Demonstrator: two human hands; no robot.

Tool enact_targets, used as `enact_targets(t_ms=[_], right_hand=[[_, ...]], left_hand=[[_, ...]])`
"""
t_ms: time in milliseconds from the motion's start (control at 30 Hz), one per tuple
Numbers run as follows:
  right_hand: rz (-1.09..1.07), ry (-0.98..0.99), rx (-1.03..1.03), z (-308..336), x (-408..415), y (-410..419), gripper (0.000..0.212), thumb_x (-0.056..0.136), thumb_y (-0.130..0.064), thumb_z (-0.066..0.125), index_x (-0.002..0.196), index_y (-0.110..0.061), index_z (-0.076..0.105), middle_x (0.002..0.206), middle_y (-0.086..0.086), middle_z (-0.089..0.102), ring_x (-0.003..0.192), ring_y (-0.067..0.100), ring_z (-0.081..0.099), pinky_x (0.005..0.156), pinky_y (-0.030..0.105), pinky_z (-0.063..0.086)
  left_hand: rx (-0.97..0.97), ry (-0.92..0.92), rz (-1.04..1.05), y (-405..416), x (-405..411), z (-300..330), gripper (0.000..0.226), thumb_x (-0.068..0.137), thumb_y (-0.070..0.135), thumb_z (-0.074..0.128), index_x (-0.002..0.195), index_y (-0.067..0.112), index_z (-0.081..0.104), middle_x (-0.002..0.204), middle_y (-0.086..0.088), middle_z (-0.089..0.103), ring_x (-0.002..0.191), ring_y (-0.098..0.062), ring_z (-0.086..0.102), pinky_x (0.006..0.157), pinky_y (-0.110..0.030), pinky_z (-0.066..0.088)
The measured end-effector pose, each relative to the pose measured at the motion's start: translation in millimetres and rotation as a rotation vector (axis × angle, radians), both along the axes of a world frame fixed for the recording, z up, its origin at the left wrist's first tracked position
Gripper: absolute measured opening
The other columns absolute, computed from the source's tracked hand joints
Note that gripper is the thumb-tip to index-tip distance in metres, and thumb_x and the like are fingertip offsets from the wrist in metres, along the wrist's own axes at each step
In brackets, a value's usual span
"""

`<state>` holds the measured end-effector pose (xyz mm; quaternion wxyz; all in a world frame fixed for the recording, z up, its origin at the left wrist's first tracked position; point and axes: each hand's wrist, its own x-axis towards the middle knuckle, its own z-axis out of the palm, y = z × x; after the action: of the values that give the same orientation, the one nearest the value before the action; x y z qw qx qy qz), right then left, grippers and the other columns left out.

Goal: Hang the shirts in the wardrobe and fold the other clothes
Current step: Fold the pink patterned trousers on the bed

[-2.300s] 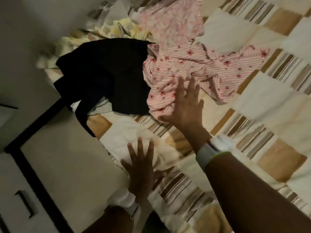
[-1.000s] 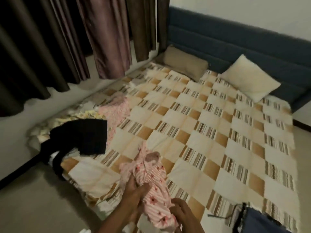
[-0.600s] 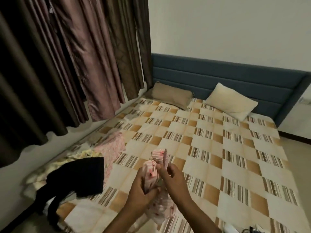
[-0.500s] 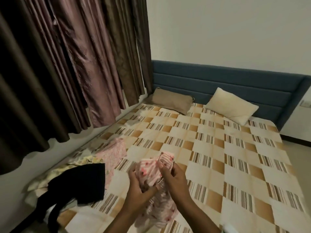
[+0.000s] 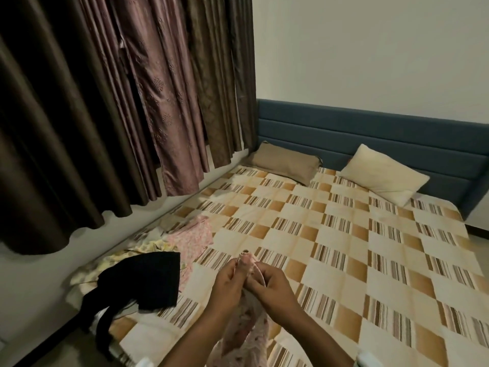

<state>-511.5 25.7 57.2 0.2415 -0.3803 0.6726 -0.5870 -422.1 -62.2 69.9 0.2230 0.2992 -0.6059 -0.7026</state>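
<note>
Pink striped shirt [image 5: 247, 332] hangs pinched between both hands [image 5: 250, 283].

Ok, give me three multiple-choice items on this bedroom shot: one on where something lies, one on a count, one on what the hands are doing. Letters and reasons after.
1. Where does the black garment lie?
A. on the near left corner of the bed, one part hanging over the edge
B. against the headboard
C. on a pillow

2. How many pillows lie at the headboard?
A. one
B. two
C. four

3. What are the hands doing?
A. both resting flat on the quilt
B. one pulling the curtain
C. both pinching the pink patterned garment

Answers:
1 A: it sits at the bed's near left corner, a dark strip dangling toward the floor.
2 B: a tan pillow and a cream pillow are there.
3 C: the left hand and right hand each have a grip on the top of the pink garment, which hangs between them.
</note>
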Motion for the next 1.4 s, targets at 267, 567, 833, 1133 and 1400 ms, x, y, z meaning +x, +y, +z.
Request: enact_targets(t_ms=[267, 567, 833, 1133, 1400], right_hand=[[-0.207, 0.093, 0.079, 4.9, -33.7, 18.7, 0.035, 0.096, -0.002, 0.062, 0.087, -0.031, 0.079, 0.090, -0.018, 0.074, 0.090, 0.005, 0.069, 0.080, 0.036, 0.062], [-0.278, 0.677, 0.438, 15.2, -84.4, 52.5, 0.036, 0.084, -0.018, 0.083, 0.116, -0.031, 0.073, 0.122, -0.011, 0.060, 0.103, 0.012, 0.063, 0.078, 0.033, 0.060], [-0.168, 0.567, 0.550, 27.2, -127.4, 56.3, 0.020, 0.084, -0.028, 0.083, 0.099, -0.035, 0.073, 0.108, -0.015, 0.067, 0.096, 0.011, 0.065, 0.079, 0.038, 0.059], [0.024, 0.252, 0.333, 35.8, -130.7, 42.7, 0.010, 0.087, -0.014, 0.081, 0.089, -0.023, 0.084, 0.087, -0.009, 0.077, 0.084, 0.012, 0.073, 0.067, 0.027, 0.062], [-0.049, 0.011, 0.009, 73.0, -121.1, 36.0, 0.045, 0.091, -0.043, 0.064, 0.093, 0.000, 0.077, 0.089, 0.019, 0.075, 0.084, 0.033, 0.072, 0.081, 0.040, 0.060]], left_hand=[[-0.383, -0.042, -0.027, -49.7, 31.2, -3.8, 0.039, 0.087, 0.000, 0.078, 0.090, 0.038, 0.077, 0.095, 0.008, 0.077, 0.093, -0.012, 0.071, 0.080, -0.027, 0.057], [-1.003, -0.326, 0.165, -123.9, 73.9, 12.6, 0.043, 0.081, -0.004, 0.071, 0.093, 0.037, 0.068, 0.109, 0.016, 0.059, 0.096, -0.006, 0.059, 0.071, -0.023, 0.048], [-1.164, -0.863, -0.022, -157.8, 85.2, 17.4, 0.016, 0.096, 0.030, 0.063, 0.095, 0.046, 0.062, 0.110, 0.012, 0.063, 0.100, -0.018, 0.064, 0.069, -0.037, 0.054], [0.206, -0.141, 0.156, -138.9, 45.8, 40.5, 0.028, 0.105, 0.007, 0.040, 0.125, -0.001, 0.058, 0.118, -0.032, 0.066, 0.090, -0.042, 0.070, 0.068, -0.055, 0.062], [-0.089, -0.201, 0.170, -151.6, 57.3, 21.2, 0.011, 0.102, 0.007, 0.061, 0.105, 0.016, 0.065, 0.115, -0.015, 0.068, 0.096, -0.030, 0.069, 0.058, -0.039, 0.058]])
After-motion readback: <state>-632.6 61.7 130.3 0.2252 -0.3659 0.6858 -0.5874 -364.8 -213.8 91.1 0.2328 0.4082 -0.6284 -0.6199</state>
